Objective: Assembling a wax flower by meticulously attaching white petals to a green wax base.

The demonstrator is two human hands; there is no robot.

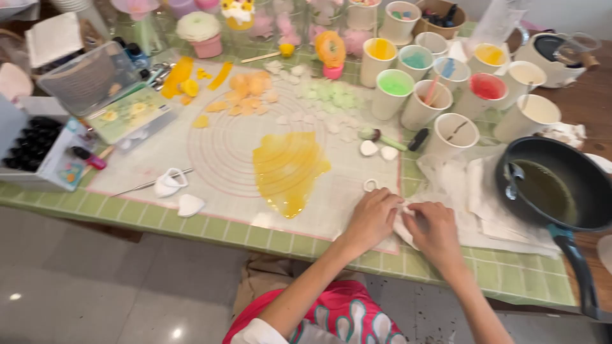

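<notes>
Crumpled white tissue paper point(408, 220) lay at the near edge of the green tiled tabletop point(210, 230), pinched between left hand point(371, 218) and right hand point(437, 230), each grip seemingly closed on it. Poured yellow wax sheet point(288, 167) sat uncut on the silicone mat point(223, 153); black frying pan point(561, 188) crowded the right.

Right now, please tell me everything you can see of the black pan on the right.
The pan is black and round, seemingly metal with a dark coating. Its long dark handle points toward the person. It stands level on white paper at the table's right end. It holds a thin greenish-yellow liquid, and a metal spoon leans in at its left rim. Neither hand touches it.
</notes>
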